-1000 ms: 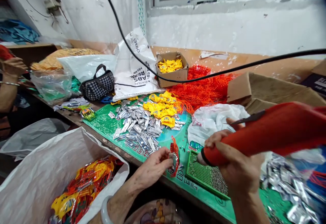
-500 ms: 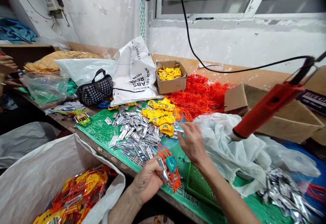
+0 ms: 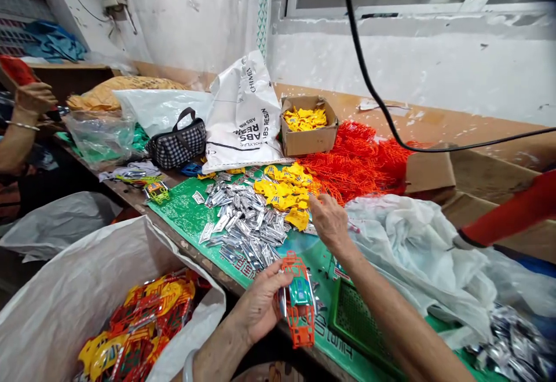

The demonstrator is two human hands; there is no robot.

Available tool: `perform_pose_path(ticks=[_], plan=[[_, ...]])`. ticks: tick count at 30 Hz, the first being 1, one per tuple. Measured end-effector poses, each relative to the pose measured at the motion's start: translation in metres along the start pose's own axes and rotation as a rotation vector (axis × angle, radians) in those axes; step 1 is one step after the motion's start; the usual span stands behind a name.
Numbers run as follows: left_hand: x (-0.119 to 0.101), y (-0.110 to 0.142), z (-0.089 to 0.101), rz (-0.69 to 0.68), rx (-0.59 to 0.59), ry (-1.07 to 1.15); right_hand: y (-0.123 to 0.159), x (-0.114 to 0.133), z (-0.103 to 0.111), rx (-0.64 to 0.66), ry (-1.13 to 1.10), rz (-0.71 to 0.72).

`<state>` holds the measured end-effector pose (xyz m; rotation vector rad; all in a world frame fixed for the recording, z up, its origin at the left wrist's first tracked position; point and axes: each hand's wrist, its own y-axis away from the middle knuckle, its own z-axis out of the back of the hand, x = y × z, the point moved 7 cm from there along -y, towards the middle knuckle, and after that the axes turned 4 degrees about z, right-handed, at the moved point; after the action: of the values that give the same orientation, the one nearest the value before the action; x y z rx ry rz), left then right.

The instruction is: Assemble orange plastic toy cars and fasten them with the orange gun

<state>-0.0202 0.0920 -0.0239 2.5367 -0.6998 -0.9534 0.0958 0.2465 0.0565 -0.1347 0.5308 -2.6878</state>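
My left hand [image 3: 263,304] is closed around the side of an orange plastic toy car frame [image 3: 300,333] with a green piece [image 3: 300,292] in its middle. Silver strips show along the frame's sides. At the right edge of a heap of yellow plastic parts [image 3: 282,188], my right hand [image 3: 329,222] has its fingers bent together. Its fingertips meet the yellow parts, and whatever is between them is hidden. Silver plates [image 3: 243,219] lie piled to the left of that hand.
A white sack of assembled toys [image 3: 143,312] stands at lower left. Behind the heaps are a cardboard box [image 3: 310,141] and orange frames [image 3: 360,162]. A green basket [image 3: 360,318], plastic bags [image 3: 403,254] and a hanging red power screwdriver [image 3: 512,208] are at right. Another person's hand [image 3: 35,98] is far left.
My right hand has moved to the edge of the yellow heap. In my left hand, the toy car frame has turned its green piece toward me. The view has shifted left.
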Motion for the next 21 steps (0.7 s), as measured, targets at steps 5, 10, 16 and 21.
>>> perform_pose_path(ticks=[5,10,16,21], plan=[[0.001,-0.001,-0.014,-0.067,0.040,0.008,0.079,0.022,0.033,-0.116,-0.154,0.125],[-0.003,0.005,-0.026,-0.212,0.048,-0.071,0.146,0.048,0.063,-0.343,-0.466,0.342],[-0.004,0.015,-0.029,-0.362,0.023,-0.316,0.152,0.056,0.072,-0.129,-0.740,0.205],[0.001,0.024,-0.029,-0.453,-0.004,-0.543,0.151,0.057,0.069,-0.053,-0.870,-0.085]])
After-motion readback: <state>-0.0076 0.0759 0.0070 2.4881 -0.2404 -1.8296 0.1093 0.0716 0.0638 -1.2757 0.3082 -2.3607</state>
